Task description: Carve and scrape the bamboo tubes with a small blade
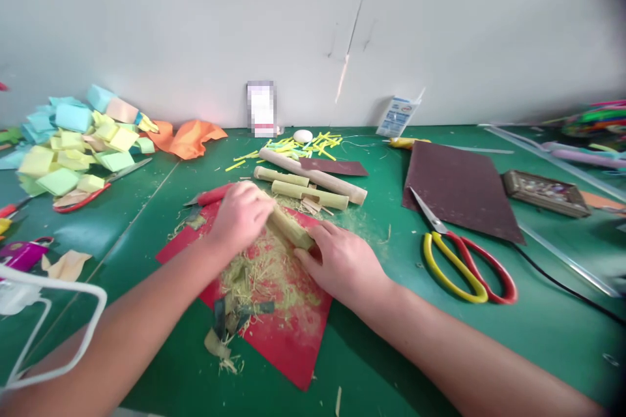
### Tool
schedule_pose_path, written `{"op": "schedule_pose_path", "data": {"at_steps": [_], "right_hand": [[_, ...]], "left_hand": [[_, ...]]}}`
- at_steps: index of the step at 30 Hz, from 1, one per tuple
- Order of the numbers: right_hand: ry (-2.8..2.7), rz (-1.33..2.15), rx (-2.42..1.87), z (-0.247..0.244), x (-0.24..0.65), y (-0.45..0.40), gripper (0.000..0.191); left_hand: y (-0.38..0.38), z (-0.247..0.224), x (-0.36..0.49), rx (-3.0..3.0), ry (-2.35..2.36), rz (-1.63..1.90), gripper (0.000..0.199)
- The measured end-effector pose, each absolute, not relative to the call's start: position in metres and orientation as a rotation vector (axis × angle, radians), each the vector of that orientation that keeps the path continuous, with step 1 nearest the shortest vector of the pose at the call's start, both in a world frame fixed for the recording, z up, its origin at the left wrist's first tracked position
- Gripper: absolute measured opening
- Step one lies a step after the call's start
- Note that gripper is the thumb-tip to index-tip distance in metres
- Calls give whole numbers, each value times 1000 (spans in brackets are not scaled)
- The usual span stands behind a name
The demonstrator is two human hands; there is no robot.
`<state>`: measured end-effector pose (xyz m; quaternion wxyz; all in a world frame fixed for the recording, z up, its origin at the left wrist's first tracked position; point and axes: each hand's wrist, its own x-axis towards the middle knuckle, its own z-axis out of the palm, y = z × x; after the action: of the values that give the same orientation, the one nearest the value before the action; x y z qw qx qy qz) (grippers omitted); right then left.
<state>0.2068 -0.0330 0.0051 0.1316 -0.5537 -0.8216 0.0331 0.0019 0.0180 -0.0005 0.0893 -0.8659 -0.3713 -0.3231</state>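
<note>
A pale bamboo piece (292, 228) lies slantwise above a red sheet (293, 358) strewn with bamboo shavings (254, 270). My left hand (242, 212) is closed around its far left end; whether anything else sits under those fingers is hidden. The near right end is gripped by my right hand (345, 257), thumb below and fingers over the top. Just beyond the hands rest two shorter bamboo pieces (313, 195) and a longer bamboo stick (317, 176). A red-handled tool (214, 195), partly covered, lies beside my left hand.
Scissors (454, 247) with red and yellow handles lie right, their tip on a dark brown sheet (454, 182). Beyond it is a small tray (545, 194). Folded paper pieces (73, 143) pile up at left near orange cloth-like material (188, 138). A white wire frame (98, 313) stands front left.
</note>
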Motion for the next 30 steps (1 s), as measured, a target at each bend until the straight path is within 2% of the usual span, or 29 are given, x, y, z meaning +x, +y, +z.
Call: {"op": "schedule_pose_path", "data": {"at_steps": [2,6,10,14,19,23,30], "right_hand": [[-2385,101,-1607,5,207,-33,19],[-2390,110,-1602,6,207,-33,17],[-2376,113,-1627,7,207,-34,18],[-2403,106,-1594,7,207,-34,17],[-2382,120,-1630,8,208,-32,20],[-2374,133,-1622,7,209,-31,18],[-2357,116,-1619,5,211,-32,20]], "left_hand": [[19,-1,1,-2503,-1161,-983,19],[12,-2,6,-2738,-1046,-905,18],[9,0,10,-2591,-1132,-947,20],[9,0,9,-2831,-1025,-853,19],[9,0,7,-2534,-1139,-970,19],[1,-2,11,-2661,-1074,-840,18],[27,-4,-7,-2479,-1284,-985,13]]}}
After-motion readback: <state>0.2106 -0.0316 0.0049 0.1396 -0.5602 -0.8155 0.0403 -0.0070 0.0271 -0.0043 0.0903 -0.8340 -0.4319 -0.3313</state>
